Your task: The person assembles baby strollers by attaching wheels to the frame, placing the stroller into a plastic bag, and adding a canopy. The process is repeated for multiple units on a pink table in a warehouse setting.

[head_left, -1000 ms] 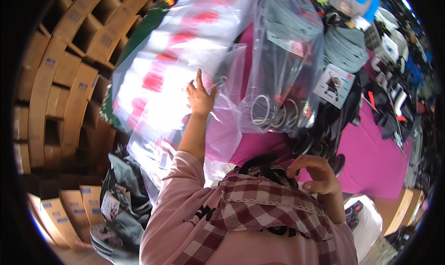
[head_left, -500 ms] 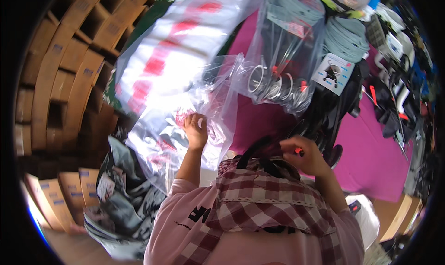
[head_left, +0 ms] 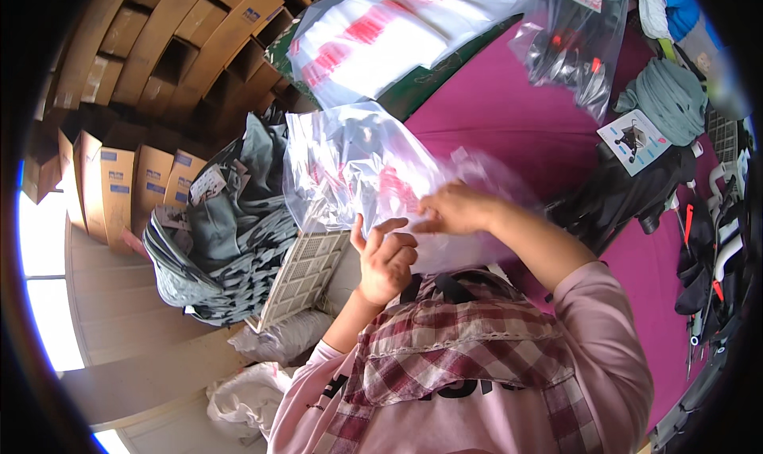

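Observation:
A clear plastic bag (head_left: 350, 148) with red print spreads out in front of me, part of it blurred by motion. My right hand (head_left: 457, 208) has its fingers closed on the bag, reaching in from the right. Beside it my left hand (head_left: 387, 259) is raised at the bag's near edge, index finger up, the others loosely bent and apart, with nothing visible in it. Beyond lies a stack of flat plastic bags (head_left: 397, 37) with red print, on a dark green surface (head_left: 413, 88).
Magenta cloth (head_left: 477, 104) covers the table. A bagged stroller (head_left: 568, 65) lies at the far right, near a folded stroller with a picture card (head_left: 636, 142). Grey fabric bundles (head_left: 230, 239) fill a pale plastic crate (head_left: 298, 275) at left. Cardboard boxes (head_left: 111, 180) stand behind.
My view has turned left. The clear bag has come off the stack toward me. My right hand has moved from my chest to the bag; my left hand has let go of it.

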### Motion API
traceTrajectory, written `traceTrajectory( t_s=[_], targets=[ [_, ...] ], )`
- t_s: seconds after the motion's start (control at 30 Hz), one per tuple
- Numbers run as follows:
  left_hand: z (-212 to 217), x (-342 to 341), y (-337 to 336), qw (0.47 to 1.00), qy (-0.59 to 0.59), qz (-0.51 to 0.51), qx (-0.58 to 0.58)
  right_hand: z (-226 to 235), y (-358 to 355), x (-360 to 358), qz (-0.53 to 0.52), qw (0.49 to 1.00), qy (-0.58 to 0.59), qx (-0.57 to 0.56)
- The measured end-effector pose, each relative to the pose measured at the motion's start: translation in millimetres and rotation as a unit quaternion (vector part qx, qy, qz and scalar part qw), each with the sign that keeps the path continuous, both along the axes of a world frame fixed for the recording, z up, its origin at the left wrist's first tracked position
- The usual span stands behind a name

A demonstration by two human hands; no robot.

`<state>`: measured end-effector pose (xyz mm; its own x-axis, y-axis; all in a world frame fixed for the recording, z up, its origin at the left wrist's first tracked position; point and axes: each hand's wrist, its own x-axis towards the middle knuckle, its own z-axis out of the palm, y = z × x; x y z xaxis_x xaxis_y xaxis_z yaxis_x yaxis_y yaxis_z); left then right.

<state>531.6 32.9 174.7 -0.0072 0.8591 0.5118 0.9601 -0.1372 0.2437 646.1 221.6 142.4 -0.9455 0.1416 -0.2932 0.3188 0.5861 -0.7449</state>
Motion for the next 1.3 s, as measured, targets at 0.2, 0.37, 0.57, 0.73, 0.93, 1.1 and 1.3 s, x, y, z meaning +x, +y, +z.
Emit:
traceTrajectory(
  t_s=[0.2, 0.37, 0.57, 0.73, 0.93, 1.1, 1.3],
  targets=[
    [-13.8, -16.8, -73.0, 0.996, -0.084, -0.011, 0.009, -72.4, -34.1, 34.0, -0.249, 0.921, -0.125, 0.273],
    [-14.8, -27.8, -122.7, 0.987, -0.139, -0.053, 0.064, -41.6, -87.5, -5.1, -0.171, 0.971, 0.115, 0.119],
    [-40.2, -90.8, -188.7, 0.989, -0.087, 0.054, -0.104, -70.1, -93.1, 19.4, -0.393, 0.912, 0.025, 0.111],
    [-21.1, -68.8, -159.6, 0.991, -0.094, 0.051, -0.076, 12.7, -94.0, 25.8, -0.413, 0.788, 0.240, 0.388],
    [-33.3, -23.8, -76.6, 0.987, -0.143, 0.012, -0.079, 47.3, -148.1, -4.6, -0.308, 0.860, 0.202, 0.354],
    [-59.8, -40.8, -68.2, 0.984, -0.161, 0.029, -0.071, -3.4, -85.3, 105.3, -0.370, 0.819, -0.004, 0.438],
    [-45.6, -24.2, -64.9, 0.842, -0.508, 0.056, -0.172, 38.5, -106.5, 99.2, -0.376, 0.749, 0.317, 0.444]
  ],
)
